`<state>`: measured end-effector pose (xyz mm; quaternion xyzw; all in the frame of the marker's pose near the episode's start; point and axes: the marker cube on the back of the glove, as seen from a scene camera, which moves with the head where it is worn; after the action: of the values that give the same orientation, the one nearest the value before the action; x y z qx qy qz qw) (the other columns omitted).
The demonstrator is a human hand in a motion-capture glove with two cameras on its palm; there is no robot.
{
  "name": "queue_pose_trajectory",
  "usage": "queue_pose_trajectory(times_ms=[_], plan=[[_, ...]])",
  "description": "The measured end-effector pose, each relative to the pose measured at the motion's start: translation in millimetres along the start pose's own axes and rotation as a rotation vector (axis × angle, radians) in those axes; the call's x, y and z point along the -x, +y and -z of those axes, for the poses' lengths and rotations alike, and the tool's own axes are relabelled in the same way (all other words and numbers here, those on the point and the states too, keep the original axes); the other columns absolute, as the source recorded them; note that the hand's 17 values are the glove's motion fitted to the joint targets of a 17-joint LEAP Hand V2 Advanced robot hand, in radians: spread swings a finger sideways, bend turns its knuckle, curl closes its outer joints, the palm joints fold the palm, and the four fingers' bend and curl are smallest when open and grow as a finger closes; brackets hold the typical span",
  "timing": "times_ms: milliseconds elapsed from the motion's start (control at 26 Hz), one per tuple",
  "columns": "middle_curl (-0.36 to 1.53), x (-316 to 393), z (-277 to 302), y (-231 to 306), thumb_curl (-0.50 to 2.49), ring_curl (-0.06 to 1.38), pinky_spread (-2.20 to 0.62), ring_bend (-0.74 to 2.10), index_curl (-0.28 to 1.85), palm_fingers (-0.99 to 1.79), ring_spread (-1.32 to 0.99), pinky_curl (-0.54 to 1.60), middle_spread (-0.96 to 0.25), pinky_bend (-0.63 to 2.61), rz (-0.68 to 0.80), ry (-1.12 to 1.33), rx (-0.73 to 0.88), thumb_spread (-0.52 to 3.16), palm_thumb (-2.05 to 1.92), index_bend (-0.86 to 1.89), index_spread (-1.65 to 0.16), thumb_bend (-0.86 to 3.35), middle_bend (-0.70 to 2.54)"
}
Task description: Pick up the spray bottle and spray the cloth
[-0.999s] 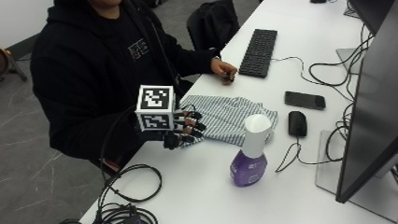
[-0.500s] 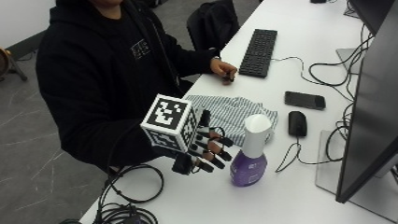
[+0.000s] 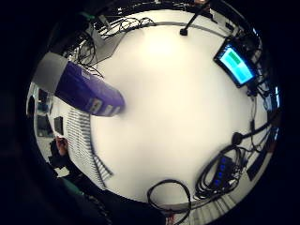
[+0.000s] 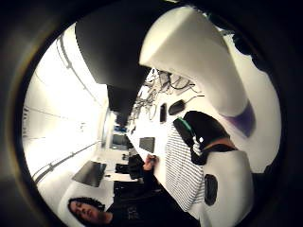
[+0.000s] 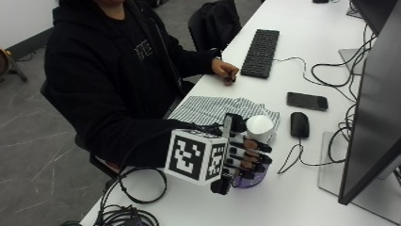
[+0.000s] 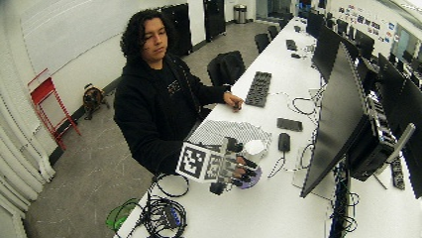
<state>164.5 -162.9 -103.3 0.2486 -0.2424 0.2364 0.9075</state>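
Wrapping our gloved fingers (image 5: pixel 252 153) around the bottle (image 5: pixel 258 128), we are grasping its purple body, standing on the worktop (image 5: pixel 294 197) just beside the cloth (image 5: pixel 206 107). It is probably rigid, slick plastic; taking it higher by the neck should be reaching the trigger.

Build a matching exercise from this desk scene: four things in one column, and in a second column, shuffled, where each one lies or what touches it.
Things:
1. spray bottle
2. striped cloth
3. computer mouse
4. keyboard

Places:
A. beside the bare hand, far along the table
B. between the phone and the monitor
C. flat at the table edge in front of the person
D. against the fingers of the gloved right hand

Pairs: 1-D, 2-C, 3-B, 4-A
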Motion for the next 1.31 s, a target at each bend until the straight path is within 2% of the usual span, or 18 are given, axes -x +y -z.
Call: queue_pose_trajectory(times_ms=[77, 269, 384, 576, 769, 1037, 1306], plan=[[0.34, 3.1, -11.7, -16.5, 0.26, 0.31, 0.11, 0.53, 0.19, 0.52, -0.06, 0.31, -0.02, 0.23, -0.012, -0.136, -0.007, 1.09, 0.63, 0.14, -0.33, 0.13, 0.33], [0.36, -1.3, -28.3, -8.3, 0.3, 0.31, 0.1, 0.5, 0.23, 0.63, -0.08, 0.29, -0.04, 0.16, -0.032, -0.48, 0.114, 1.05, 0.75, 0.2, -0.32, 0.15, 0.35], [0.39, 0.6, -37.0, -12.3, 0.35, 0.31, 0.09, 0.5, 0.26, 0.82, -0.1, 0.25, -0.07, 0.1, -0.012, -0.597, 0.083, 1.03, 0.89, 0.22, -0.31, 0.2, 0.45], [0.43, 1.9, -43.8, -19.1, 0.42, 0.34, 0.04, 0.53, 0.3, 1.02, -0.14, 0.26, -0.11, 0.19, 0.105, -0.59, -0.042, 0.81, 1.03, 0.2, -0.29, 0.21, 0.5], [0.46, 4.0, -47.3, -19.5, 0.47, 0.39, -0.1, 0.57, 0.33, 1.24, -0.17, 0.34, -0.14, 0.35, 0.236, -0.576, -0.062, 0.61, 1.04, 0.16, -0.29, 0.15, 0.52], [0.5, 20.7, -48.3, -29.3, 0.53, 0.43, -0.19, 0.61, 0.36, 1.23, -0.19, 0.39, -0.15, 0.41, 0.301, -0.565, -0.07, 0.42, 1.08, 0.16, -0.28, 0.1, 0.54], [0.52, 53.5, 0.5, 12.2, 0.58, 0.46, -0.22, 0.62, 0.38, 1.22, -0.2, 0.41, -0.15, 0.43, 0.43, -0.305, 0.065, 0.31, 1.1, 0.16, -0.28, 0.06, 0.55]])
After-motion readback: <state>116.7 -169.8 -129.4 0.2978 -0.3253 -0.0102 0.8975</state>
